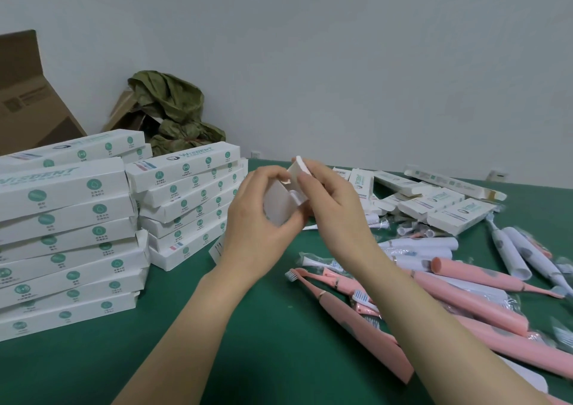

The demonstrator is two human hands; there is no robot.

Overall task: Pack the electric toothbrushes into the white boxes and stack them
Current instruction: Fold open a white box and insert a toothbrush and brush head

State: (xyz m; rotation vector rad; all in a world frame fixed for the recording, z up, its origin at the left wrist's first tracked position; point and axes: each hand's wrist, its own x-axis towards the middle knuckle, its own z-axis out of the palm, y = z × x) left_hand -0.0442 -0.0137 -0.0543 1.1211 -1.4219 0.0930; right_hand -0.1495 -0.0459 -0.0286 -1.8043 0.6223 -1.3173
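Head: hands (pixel 259 221) around white box (pixel 276 204)

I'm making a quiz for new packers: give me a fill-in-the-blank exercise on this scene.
1. The left hand and the right hand together hold one white box over the ____ table.
2. The stacked boxes stand on the person's ____ side.
3. The toothbrushes nearest the right forearm are ____.
Missing words: green; left; pink.
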